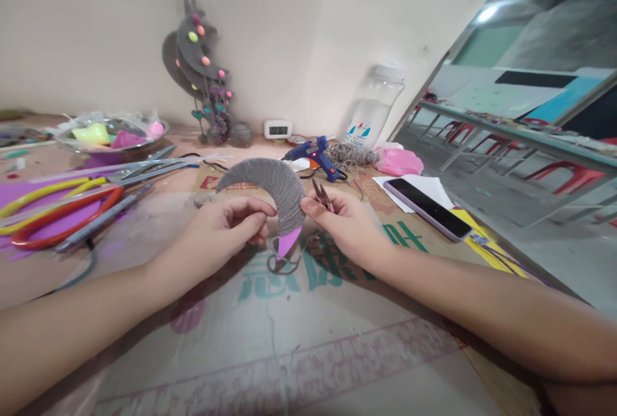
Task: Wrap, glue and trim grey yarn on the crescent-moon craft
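Note:
A crescent shape (270,181) wound in grey yarn, with a bare pink tip (288,240) pointing down, is held upright over the table. My left hand (226,223) is closed and pinches the yarn by the crescent's inner edge. My right hand (344,220) grips the crescent's right side and also holds small thread snips (321,194) between its fingers. A loose loop of grey yarn (282,265) hangs below the tip onto the printed cardboard sheet (308,332).
A blue glue gun (315,155) and a heap of grey yarn (349,155) lie behind the hands. A phone (427,207) rests on white paper at right. Scissors with red and yellow handles (62,207), a foil bowl (113,136), a finished moon decoration (202,75) and a jar (373,107) stand at left and back.

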`<state>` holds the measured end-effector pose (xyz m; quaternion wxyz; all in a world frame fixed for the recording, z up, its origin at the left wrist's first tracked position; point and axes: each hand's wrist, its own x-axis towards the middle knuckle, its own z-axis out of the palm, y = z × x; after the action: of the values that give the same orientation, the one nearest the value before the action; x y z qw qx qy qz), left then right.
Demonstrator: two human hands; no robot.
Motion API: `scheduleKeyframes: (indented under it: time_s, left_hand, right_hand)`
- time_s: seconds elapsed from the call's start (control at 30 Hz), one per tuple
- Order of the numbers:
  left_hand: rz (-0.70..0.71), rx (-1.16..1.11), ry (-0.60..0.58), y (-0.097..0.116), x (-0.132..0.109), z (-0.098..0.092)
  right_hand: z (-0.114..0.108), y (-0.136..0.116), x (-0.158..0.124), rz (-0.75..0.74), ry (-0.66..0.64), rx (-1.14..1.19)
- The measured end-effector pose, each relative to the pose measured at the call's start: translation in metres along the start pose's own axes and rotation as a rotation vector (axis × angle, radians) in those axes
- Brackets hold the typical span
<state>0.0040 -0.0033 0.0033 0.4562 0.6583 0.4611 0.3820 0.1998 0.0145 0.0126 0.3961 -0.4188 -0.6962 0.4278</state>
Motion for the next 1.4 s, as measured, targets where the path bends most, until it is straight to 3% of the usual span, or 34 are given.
scheduleKeyframes:
  time_s: [0.3,0.6,0.8,1.07,1.27,1.4]
  left_hand:
    - [0.112,0.161,-0.031,0.004,0.0,-0.005]
    - [0.1,0.204,0.02,0.004,-0.002,-0.003]
    - [0.185,0.305,-0.09,0.006,-0.003,-0.003]
    - [0.162,0.346,-0.094,0.008,-0.006,0.0]
    - [0.232,0.325,-0.104,0.01,-0.005,-0.003]
    - [0.142,0.284,-0.08,0.011,-0.005,0.0]
  right_hand:
    - [0.0,0.0,-0.001,-0.024,0.003,-0.025]
    - [0.0,0.003,-0.001,-0.06,0.036,-0.009]
    - [0.0,0.0,-0.002,-0.061,0.027,-0.073]
    - [0.003,0.004,-0.003,-0.038,-0.069,-0.044]
    - [0.001,0.005,-0.002,-0.028,-0.094,-0.009]
    - [0.002,0.004,-0.002,-0.05,-0.072,0.002]
